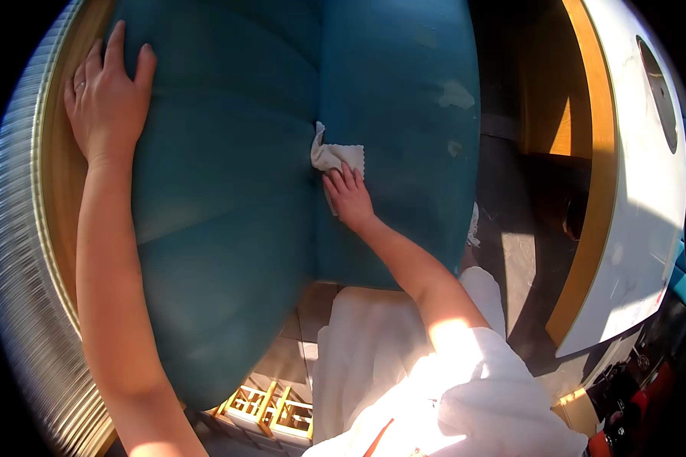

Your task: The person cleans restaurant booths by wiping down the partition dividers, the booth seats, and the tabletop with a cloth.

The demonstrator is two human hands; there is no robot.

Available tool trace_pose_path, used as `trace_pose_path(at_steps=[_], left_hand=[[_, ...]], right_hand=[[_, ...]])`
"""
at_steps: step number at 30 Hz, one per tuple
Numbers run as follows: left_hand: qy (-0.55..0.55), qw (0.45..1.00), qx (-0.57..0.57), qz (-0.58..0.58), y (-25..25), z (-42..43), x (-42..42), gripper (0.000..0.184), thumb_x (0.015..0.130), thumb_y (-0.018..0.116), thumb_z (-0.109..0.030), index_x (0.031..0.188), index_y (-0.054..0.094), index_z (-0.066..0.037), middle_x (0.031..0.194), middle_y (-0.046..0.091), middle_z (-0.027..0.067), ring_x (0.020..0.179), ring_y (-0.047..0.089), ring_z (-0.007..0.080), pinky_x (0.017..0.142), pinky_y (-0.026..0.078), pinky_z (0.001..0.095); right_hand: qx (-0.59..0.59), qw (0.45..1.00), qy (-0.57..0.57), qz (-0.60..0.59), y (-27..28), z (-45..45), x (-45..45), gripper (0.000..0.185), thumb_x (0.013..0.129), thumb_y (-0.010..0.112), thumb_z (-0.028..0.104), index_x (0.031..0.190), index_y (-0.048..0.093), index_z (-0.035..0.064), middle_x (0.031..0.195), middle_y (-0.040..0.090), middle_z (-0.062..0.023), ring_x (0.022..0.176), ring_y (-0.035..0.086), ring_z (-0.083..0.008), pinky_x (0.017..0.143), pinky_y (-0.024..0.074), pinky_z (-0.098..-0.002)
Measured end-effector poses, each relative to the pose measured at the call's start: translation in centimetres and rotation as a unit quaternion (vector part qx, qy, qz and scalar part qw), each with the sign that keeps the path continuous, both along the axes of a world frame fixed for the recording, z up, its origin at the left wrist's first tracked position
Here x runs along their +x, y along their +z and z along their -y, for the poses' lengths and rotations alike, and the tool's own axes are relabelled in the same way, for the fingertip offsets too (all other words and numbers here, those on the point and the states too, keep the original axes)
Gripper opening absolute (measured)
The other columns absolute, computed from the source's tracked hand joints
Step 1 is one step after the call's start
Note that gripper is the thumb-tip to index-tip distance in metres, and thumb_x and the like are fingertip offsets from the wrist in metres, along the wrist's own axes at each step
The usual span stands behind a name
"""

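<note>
A teal padded bench has a backrest (221, 167) on the left and a seat (404, 198) on the right. My right hand (349, 196) presses a crumpled white cloth (337, 154) onto the seat, beside the seam with the backrest; its fingers lie stretched over the cloth's lower part. One end of the cloth sticks up along the seam. At the upper left, my left hand (110, 99) lies flat with fingers spread on the wooden top edge of the backrest, holding nothing. Pale worn patches (456, 94) mark the seat's right side.
A white table (640, 221) with a wooden edge stands on the right. Ribbed translucent panelling (23, 228) runs along the far left. Small wooden frames (270, 411) are on the floor below the bench. Dark items and a cardboard box (577, 411) sit at the lower right.
</note>
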State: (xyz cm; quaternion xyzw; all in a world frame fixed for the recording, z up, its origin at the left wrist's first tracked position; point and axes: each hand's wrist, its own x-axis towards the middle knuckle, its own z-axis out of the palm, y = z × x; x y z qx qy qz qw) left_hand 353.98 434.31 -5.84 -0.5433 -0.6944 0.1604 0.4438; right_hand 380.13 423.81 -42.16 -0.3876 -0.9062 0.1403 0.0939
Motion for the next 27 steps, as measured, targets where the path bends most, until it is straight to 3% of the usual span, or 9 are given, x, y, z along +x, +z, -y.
trace_pose_path(at_steps=[5, 11, 12, 13, 15, 17, 20, 23, 27], left_hand=[[-0.013, 1.0, -0.003, 0.021, 0.4, 0.6, 0.4, 0.049, 0.092, 0.042, -0.048, 0.135, 0.043, -0.024, 0.131, 0.05, 0.0044, 0.122, 0.045, 0.0227, 0.105, 0.029, 0.0376], [-0.009, 0.998, -0.045, 0.043, 1.7, 0.7, 2.5, 0.047, 0.093, 0.045, -0.038, 0.135, 0.043, -0.016, 0.131, 0.049, 0.0095, 0.123, 0.043, 0.0261, 0.106, 0.028, 0.0396], [-0.006, 0.998, -0.04, 0.044, 1.9, 0.6, 2.8, 0.047, 0.093, 0.045, -0.038, 0.135, 0.043, -0.016, 0.131, 0.049, 0.0095, 0.123, 0.043, 0.0261, 0.106, 0.028, 0.0396], [0.007, 0.997, -0.064, 0.05, 2.1, 0.6, 3.1, 0.047, 0.093, 0.045, -0.035, 0.135, 0.042, -0.014, 0.133, 0.047, 0.0112, 0.125, 0.041, 0.0275, 0.106, 0.027, 0.0409], [0.017, 0.994, -0.091, 0.05, 2.9, -0.1, 3.4, 0.048, 0.094, 0.045, -0.033, 0.136, 0.04, -0.012, 0.135, 0.045, 0.0128, 0.127, 0.039, 0.0289, 0.107, 0.025, 0.0421], [-0.064, 0.982, -0.108, 0.143, 3.5, -1.5, 3.3, 0.051, 0.091, 0.049, -0.031, 0.137, 0.038, -0.011, 0.137, 0.04, 0.0157, 0.127, 0.037, 0.0333, 0.106, 0.025, 0.0473], [-0.091, 0.978, -0.138, 0.129, 3.9, -7.8, 2.3, 0.053, 0.09, 0.051, -0.031, 0.137, 0.037, -0.011, 0.14, 0.037, 0.0142, 0.129, 0.035, 0.0338, 0.107, 0.025, 0.0465], [-0.039, 0.979, -0.199, 0.039, 2.8, -10.5, 1.9, 0.052, 0.089, 0.052, -0.029, 0.136, 0.039, -0.012, 0.141, 0.037, 0.0128, 0.128, 0.036, 0.0341, 0.106, 0.027, 0.0454], [-0.089, 0.974, -0.172, 0.118, 2.7, -9.9, 0.9, 0.046, 0.091, 0.048, -0.023, 0.136, 0.042, -0.013, 0.141, 0.038, 0.0111, 0.13, 0.035, 0.0316, 0.107, 0.027, 0.0424]], right_hand=[[-0.012, 0.999, 0.019, -0.033, -2.1, -8.1, -2.7, 0.053, 0.086, 0.049, 0.031, 0.135, 0.04, 0.0131, 0.142, 0.033, -0.0097, 0.136, 0.02, -0.0332, 0.112, 0.0119, -0.0465], [0.171, 0.956, -0.236, 0.015, -3.0, -24.5, 13.2, 0.051, 0.084, 0.053, 0.018, 0.131, 0.042, 0.0055, 0.136, 0.042, -0.0109, 0.121, 0.041, -0.0364, 0.099, 0.0373, -0.0398], [0.137, 0.949, -0.283, 0.021, -3.9, -26.1, 16.0, 0.045, 0.086, 0.052, 0.018, 0.128, 0.044, 0.0043, 0.134, 0.043, -0.0131, 0.119, 0.043, -0.036, 0.095, 0.0412, -0.0397], [-0.053, 0.909, -0.411, -0.037, -1.2, -27.3, 17.2, 0.04, 0.087, 0.05, 0.018, 0.124, 0.046, 0.0023, 0.13, 0.046, -0.0162, 0.113, 0.047, -0.0363, 0.092, 0.042, -0.0416], [-0.083, 0.867, -0.482, -0.09, 0.2, -29.9, 19.2, 0.036, 0.089, 0.049, 0.018, 0.12, 0.048, 0.0009, 0.126, 0.048, -0.0179, 0.109, 0.048, -0.0361, 0.09, 0.042, -0.0425], [0.103, 0.919, -0.358, -0.132, -0.5, -30.3, 16.4, 0.035, 0.088, 0.05, 0.016, 0.119, 0.049, 0.0007, 0.124, 0.05, -0.0179, 0.107, 0.049, -0.0356, 0.091, 0.0415, -0.0421], [0.034, 0.979, -0.133, -0.152, 4.3, -26.1, 6.6, 0.04, 0.078, 0.058, 0.011, 0.116, 0.053, 0.0002, 0.122, 0.051, -0.0159, 0.109, 0.048, -0.0346, 0.093, 0.0401, -0.044], [0.041, 0.99, 0.113, -0.077, 0.3, -20.9, -1.9, 0.039, 0.082, 0.052, 0.017, 0.119, 0.054, 0.0068, 0.127, 0.048, -0.0109, 0.128, 0.037, -0.0316, 0.106, 0.0267, -0.0482], [-0.003, 0.99, 0.139, -0.005, -1.9, -23.0, -6.4, 0.047, 0.089, 0.045, 0.028, 0.133, 0.043, 0.0122, 0.142, 0.034, -0.0058, 0.135, 0.026, -0.0274, 0.111, 0.0164, -0.0477]])
